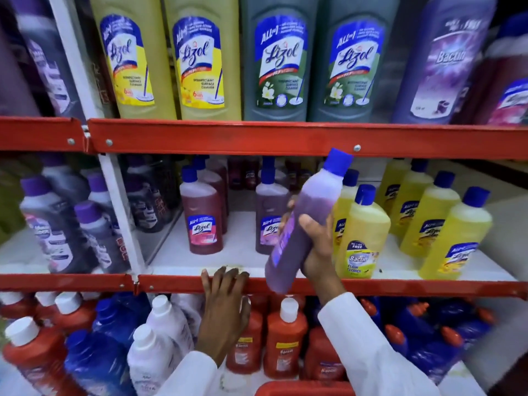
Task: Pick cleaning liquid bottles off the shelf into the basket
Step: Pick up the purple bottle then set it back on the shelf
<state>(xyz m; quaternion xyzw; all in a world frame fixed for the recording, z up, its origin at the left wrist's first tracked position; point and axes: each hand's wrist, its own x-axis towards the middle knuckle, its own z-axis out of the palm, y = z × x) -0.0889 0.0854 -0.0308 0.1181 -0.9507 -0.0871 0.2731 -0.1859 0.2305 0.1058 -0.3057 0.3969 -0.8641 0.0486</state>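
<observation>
A purple cleaning liquid bottle (307, 221) with a blue cap is tilted in front of the middle shelf, and my right hand (317, 247) is wrapped around its lower half. My left hand (225, 298) rests with fingers spread on the red front edge of the middle shelf (183, 282), holding nothing. A red Lizol bottle (203, 212) and another purple bottle (270, 212) stand on that shelf just left of the held one. A strip of the red basket (303, 389) shows at the bottom edge, below my arms.
Yellow bottles (363, 235) crowd the middle shelf to the right of my right hand. Large yellow and grey-green Lizol bottles (280, 61) fill the top shelf. Red, blue and white bottles (285, 341) pack the bottom shelf. A white upright post (120, 201) divides the rack at left.
</observation>
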